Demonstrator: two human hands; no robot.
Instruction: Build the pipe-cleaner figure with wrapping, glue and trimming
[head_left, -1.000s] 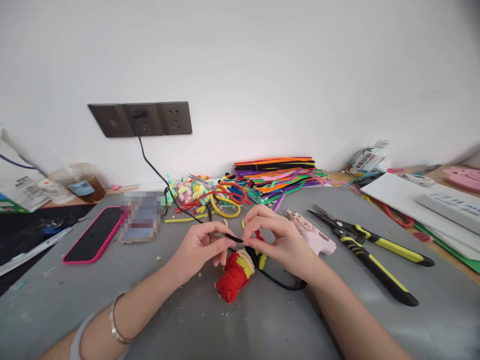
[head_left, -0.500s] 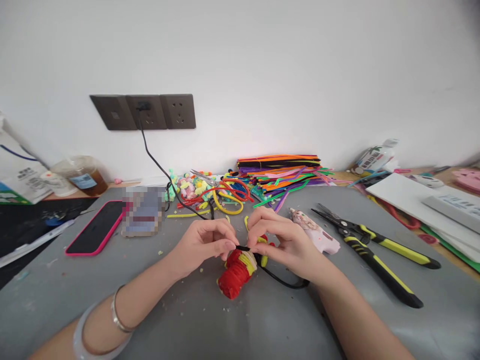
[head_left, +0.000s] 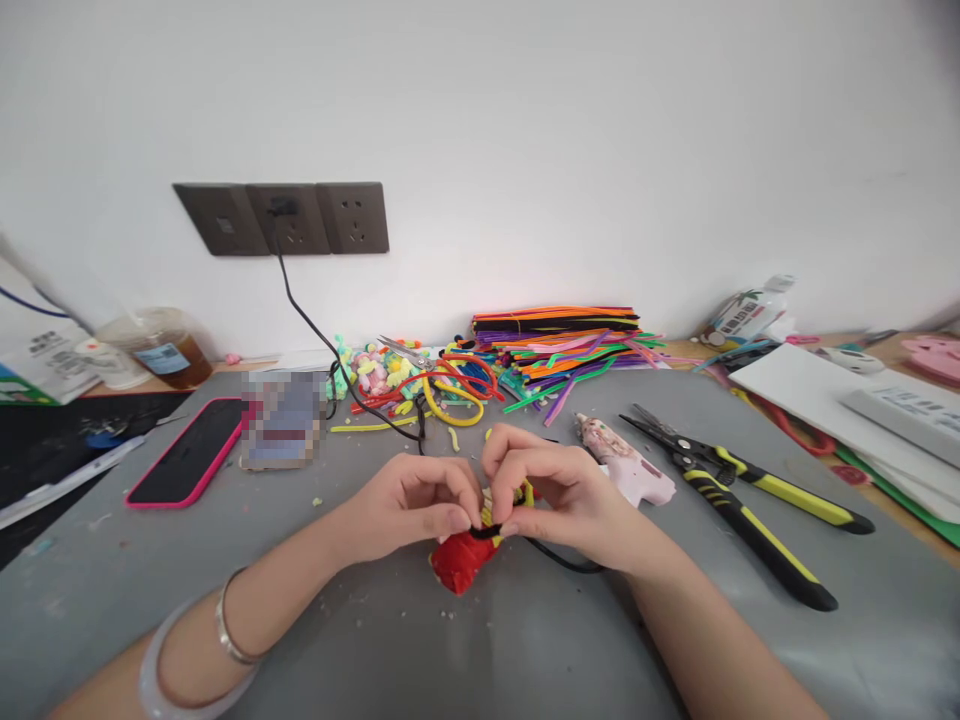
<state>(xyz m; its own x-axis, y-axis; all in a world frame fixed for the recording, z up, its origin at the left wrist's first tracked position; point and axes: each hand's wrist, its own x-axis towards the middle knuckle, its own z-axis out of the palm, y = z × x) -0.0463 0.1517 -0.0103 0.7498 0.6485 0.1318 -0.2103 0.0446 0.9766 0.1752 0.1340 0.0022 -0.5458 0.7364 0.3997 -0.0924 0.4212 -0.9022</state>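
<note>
Between my two hands runs a short black pipe cleaner (head_left: 486, 533), slightly bowed. My left hand (head_left: 424, 505) pinches its left end between thumb and fingers. The right end is pinched by my right hand (head_left: 551, 495). Just below and behind them lies a red and yellow pipe-cleaner figure (head_left: 459, 562) on the grey mat (head_left: 360, 640); my fingers hide its upper part. I cannot tell whether the black piece touches the figure.
A pink glue gun (head_left: 626, 462) and yellow-black pliers (head_left: 720, 470) lie to the right. Bundled pipe cleaners (head_left: 555, 325), scissors (head_left: 405, 350) and loose scraps line the wall. On the left are a phone (head_left: 187, 455) and a cup (head_left: 165, 350). A black cord (head_left: 300, 305) hangs from the socket.
Both hands have moved slightly down and toward me with the black pipe cleaner, which now bows and lies in front of the figure. More of the figure's middle is covered.
</note>
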